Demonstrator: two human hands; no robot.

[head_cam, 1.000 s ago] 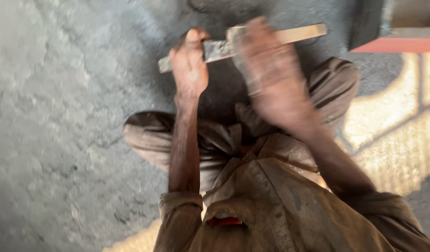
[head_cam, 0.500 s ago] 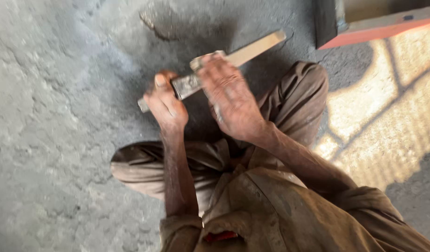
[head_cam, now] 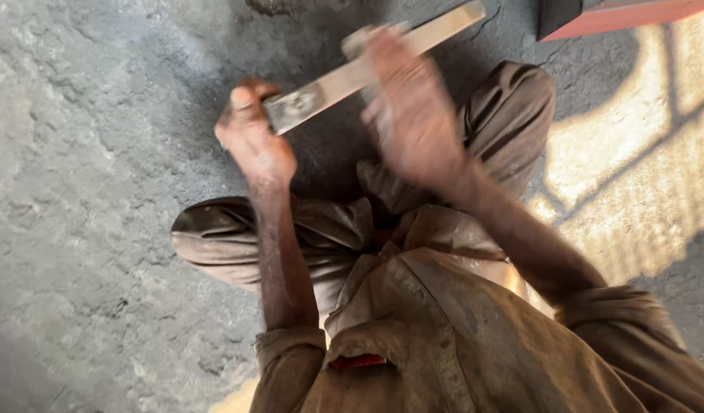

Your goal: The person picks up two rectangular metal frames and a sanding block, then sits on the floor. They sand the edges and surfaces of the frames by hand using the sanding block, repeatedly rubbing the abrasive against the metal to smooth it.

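A long flat bar (head_cam: 344,80), pale at its far end and grey and worn nearer the middle, is held slantwise above a rough grey concrete floor (head_cam: 84,191). Its lower end is gripped by the left hand (head_cam: 253,141), whose fingers are curled tightly around it with the knuckles turned upward. The right hand (head_cam: 413,115) is laid over the middle of the bar, palm down; it is blurred, so it cannot be told whether its fingers are closed around the bar or merely spread across it. The upper end of the bar is seen pointing toward the top right, near a dark block with a red edge (head_cam: 596,11) at the upper border of the view.

Below the hands, bent knees in brown trousers (head_cam: 512,115) are seen, one on either side, and a brown shirt (head_cam: 444,344) with rolled sleeves fills the lower part of the view. A small patch of red (head_cam: 358,361) is visible at the shirt's front opening. On the right, the floor is crossed by a bright patch of sunlight (head_cam: 635,176) broken by thin dark shadow lines.
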